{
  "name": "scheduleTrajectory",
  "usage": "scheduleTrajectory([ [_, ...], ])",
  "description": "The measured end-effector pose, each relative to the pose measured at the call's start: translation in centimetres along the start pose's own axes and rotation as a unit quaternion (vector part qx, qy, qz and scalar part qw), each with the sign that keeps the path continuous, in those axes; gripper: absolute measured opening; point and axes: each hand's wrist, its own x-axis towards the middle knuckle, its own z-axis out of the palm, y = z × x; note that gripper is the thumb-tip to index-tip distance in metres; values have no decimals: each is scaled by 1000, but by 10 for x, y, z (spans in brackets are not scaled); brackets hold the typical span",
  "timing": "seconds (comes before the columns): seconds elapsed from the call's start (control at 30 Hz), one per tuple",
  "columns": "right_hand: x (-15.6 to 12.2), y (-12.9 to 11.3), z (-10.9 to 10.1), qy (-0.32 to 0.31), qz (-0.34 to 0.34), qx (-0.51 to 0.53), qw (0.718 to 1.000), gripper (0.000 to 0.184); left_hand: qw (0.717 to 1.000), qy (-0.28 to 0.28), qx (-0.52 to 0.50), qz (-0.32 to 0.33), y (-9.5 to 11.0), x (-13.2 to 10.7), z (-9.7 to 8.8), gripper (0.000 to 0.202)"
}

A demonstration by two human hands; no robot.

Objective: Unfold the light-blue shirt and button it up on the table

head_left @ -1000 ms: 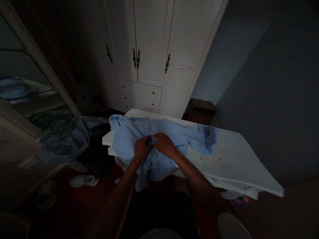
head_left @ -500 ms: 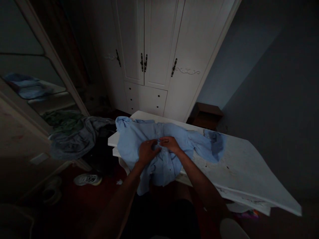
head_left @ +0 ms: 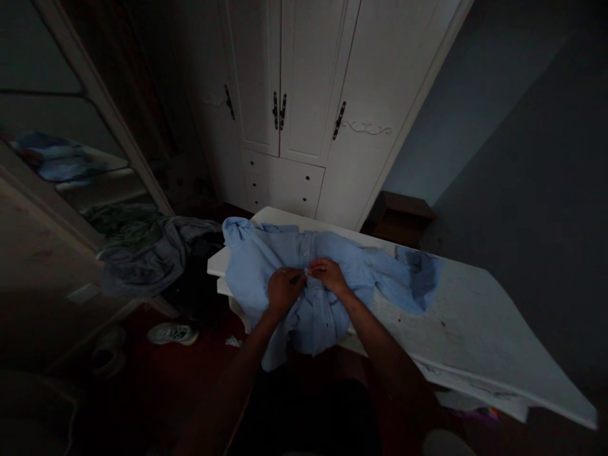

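Our left hand and right hand nearly meet, fingers drawn in narrow, as we pinch the buttoned front of a light blue shirt between our fingertips. The shirt lies spread over a white table, its lower part hanging past the near edge and one sleeve stretched rightward. Beyond, we see a brown cabinet beside a tall white wardrobe.

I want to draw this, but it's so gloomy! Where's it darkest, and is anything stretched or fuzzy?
Head view: dim overall, darkest at bottom centre; head view: white table seems stretched toward lower right; head view: left hand and right hand look dim, soft.
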Motion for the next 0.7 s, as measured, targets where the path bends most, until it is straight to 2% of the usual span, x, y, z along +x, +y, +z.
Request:
scheduleTrajectory([
  [0.2,-1,0,-1,-2,14,-38,999,30,999,5,-12,-32,-1,0,3,22],
  [0.33,-5,-1,0,-20,-58,-104,993,31,999,-11,-22,-43,-3,1,3,20],
  [0.5,-9,-2,1,-55,-121,-222,966,39,998,-16,-33,-55,-7,0,2,20],
  [0.7,-12,-3,11,-19,-156,-332,930,34,998,-14,-22,-60,-7,0,4,19],
])
